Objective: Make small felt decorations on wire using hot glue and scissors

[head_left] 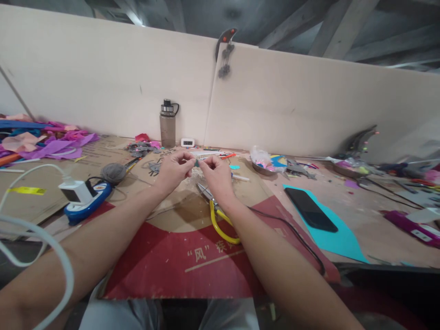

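Note:
My left hand point(174, 170) and my right hand point(216, 176) meet over the middle of the table, fingers pinched together on a small teal piece point(196, 162) held between them. Yellow-handled scissors point(220, 222) lie on the red and brown cardboard sheet point(178, 261) just under my right wrist. Tiny pale scraps lie on the cardboard below my hands.
A dark phone point(311, 210) rests on a teal paper sheet point(338, 238) to the right. A power strip with a white charger point(80, 195) and cables sits left. A brown water bottle point(167, 124), a small clock point(187, 142), a bowl of scraps point(266, 162) and purple paper piles point(51, 144) line the back.

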Tool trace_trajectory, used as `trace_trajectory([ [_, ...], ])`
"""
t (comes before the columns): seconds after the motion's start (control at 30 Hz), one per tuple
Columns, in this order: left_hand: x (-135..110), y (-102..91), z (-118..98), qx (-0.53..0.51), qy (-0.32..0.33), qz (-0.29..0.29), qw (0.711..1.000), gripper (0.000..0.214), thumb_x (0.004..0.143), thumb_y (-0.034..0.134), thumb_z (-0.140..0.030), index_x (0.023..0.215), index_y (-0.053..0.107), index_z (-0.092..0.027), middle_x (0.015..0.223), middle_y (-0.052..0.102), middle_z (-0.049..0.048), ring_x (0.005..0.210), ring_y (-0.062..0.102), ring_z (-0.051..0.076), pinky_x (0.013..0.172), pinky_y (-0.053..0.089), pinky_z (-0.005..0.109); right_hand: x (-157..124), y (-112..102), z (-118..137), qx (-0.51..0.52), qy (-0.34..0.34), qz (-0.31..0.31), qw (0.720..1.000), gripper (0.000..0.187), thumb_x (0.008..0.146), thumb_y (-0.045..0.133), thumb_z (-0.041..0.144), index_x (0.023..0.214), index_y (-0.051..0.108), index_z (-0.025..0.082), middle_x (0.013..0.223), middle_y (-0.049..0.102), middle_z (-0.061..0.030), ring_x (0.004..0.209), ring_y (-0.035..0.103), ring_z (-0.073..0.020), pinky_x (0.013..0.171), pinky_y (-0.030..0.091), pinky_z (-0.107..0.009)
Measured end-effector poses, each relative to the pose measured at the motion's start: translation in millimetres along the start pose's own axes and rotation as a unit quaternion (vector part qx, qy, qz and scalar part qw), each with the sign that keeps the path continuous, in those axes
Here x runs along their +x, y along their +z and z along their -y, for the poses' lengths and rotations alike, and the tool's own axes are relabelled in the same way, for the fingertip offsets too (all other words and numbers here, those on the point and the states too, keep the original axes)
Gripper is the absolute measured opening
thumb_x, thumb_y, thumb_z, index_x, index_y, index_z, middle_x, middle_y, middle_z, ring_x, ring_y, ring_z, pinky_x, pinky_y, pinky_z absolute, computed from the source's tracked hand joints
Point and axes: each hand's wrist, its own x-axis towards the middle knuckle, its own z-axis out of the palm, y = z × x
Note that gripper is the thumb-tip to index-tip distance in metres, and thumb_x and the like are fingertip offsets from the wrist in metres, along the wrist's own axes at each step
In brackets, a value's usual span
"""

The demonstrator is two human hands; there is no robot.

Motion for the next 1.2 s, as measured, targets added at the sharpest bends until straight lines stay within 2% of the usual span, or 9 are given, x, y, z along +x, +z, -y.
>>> trace_trajectory([
  [0.27, 2, 1.6, 7, -0.061, -0.035, 0.015, 0.997, 0.014, 0.073, 0.065, -0.033, 0.074, 0.060, -0.019, 0.046, 0.051, -0.0038, 0.037, 0.041, 0.007, 0.038, 0.027, 0.020, 1, -1, 0, 0.015, 0.014, -0.001, 1.000, 0.021, 0.073, 0.057, 0.035, 0.062, 0.052, 0.019, 0.056, 0.047, 0.0048, 0.055, 0.040, -0.0097, 0.056, 0.032, -0.024],
  [0.43, 4, 1.5, 10, -0.094, -0.046, 0.027, 0.994, 0.017, 0.071, 0.067, -0.033, 0.074, 0.059, -0.019, 0.044, 0.049, -0.0050, 0.037, 0.040, 0.006, 0.037, 0.023, 0.018, 4, 1, -6, 0.093, 0.051, 0.008, 0.994, 0.023, 0.070, 0.060, 0.037, 0.061, 0.050, 0.019, 0.055, 0.044, 0.0063, 0.052, 0.036, -0.0078, 0.052, 0.030, -0.023],
  [0.57, 4, 0.5, 8, -0.111, -0.061, 0.042, 0.991, 0.017, 0.071, 0.068, -0.032, 0.075, 0.059, -0.018, 0.046, 0.050, -0.0053, 0.037, 0.042, 0.006, 0.037, 0.024, 0.017, 3, 1, -5, 0.193, 0.131, 0.023, 0.972, 0.024, 0.066, 0.065, 0.036, 0.076, 0.050, 0.021, 0.053, 0.037, 0.0105, 0.045, 0.029, -0.0057, 0.046, 0.025, -0.021],
  [0.63, 4, -0.4, 8, -0.110, -0.061, 0.054, 0.991, 0.017, 0.071, 0.068, -0.032, 0.075, 0.060, -0.018, 0.045, 0.051, -0.0050, 0.037, 0.042, 0.005, 0.036, 0.025, 0.017, 3, 0, -4, 0.228, 0.148, 0.038, 0.962, 0.028, 0.064, 0.066, 0.035, 0.085, 0.053, 0.022, 0.053, 0.035, 0.0118, 0.043, 0.027, -0.0053, 0.044, 0.022, -0.020],
  [0.77, 6, -3.0, 10, -0.104, -0.071, 0.090, 0.988, 0.018, 0.074, 0.066, -0.033, 0.076, 0.061, -0.016, 0.044, 0.054, -0.0024, 0.034, 0.041, 0.005, 0.035, 0.026, 0.017, 4, -2, -4, 0.211, 0.130, 0.034, 0.968, 0.020, 0.063, 0.065, 0.033, 0.074, 0.057, 0.018, 0.055, 0.042, 0.0090, 0.045, 0.029, -0.0045, 0.046, 0.024, -0.021],
  [0.9, 11, -5.8, 12, -0.126, -0.099, 0.127, 0.979, 0.026, 0.077, 0.061, -0.038, 0.079, 0.065, -0.012, 0.057, 0.063, 0.0048, 0.044, 0.056, 0.011, 0.037, 0.035, 0.019, 7, -4, -9, 0.178, 0.133, 0.022, 0.975, 0.018, 0.064, 0.063, 0.033, 0.069, 0.057, 0.017, 0.054, 0.043, 0.0082, 0.047, 0.031, -0.0056, 0.049, 0.027, -0.022],
  [1.0, 11, -6.2, 11, -0.084, -0.088, 0.108, 0.987, 0.027, 0.076, 0.063, -0.037, 0.085, 0.066, -0.012, 0.068, 0.067, 0.0070, 0.051, 0.061, 0.012, 0.040, 0.041, 0.020, 8, -5, -15, 0.143, 0.121, 0.022, 0.982, 0.019, 0.065, 0.062, 0.035, 0.070, 0.058, 0.017, 0.053, 0.042, 0.0082, 0.048, 0.033, -0.0066, 0.051, 0.029, -0.022],
  [1.1, 8, -5.3, 7, 0.012, -0.035, 0.094, 0.995, 0.028, 0.074, 0.066, -0.033, 0.093, 0.067, -0.013, 0.061, 0.065, 0.0035, 0.046, 0.057, 0.010, 0.041, 0.042, 0.019, 8, -6, -16, 0.101, 0.101, 0.028, 0.989, 0.020, 0.066, 0.060, 0.036, 0.071, 0.059, 0.017, 0.056, 0.047, 0.0066, 0.052, 0.037, -0.0078, 0.054, 0.032, -0.023],
  [1.2, 5, -4.0, 4, 0.099, 0.013, 0.096, 0.990, 0.022, 0.075, 0.064, -0.029, 0.090, 0.069, -0.014, 0.055, 0.064, 0.0018, 0.042, 0.054, 0.008, 0.041, 0.041, 0.018, 7, -6, -13, 0.066, 0.083, 0.031, 0.994, 0.017, 0.067, 0.058, 0.033, 0.069, 0.059, 0.016, 0.060, 0.052, 0.0044, 0.056, 0.041, -0.0090, 0.057, 0.033, -0.024],
])
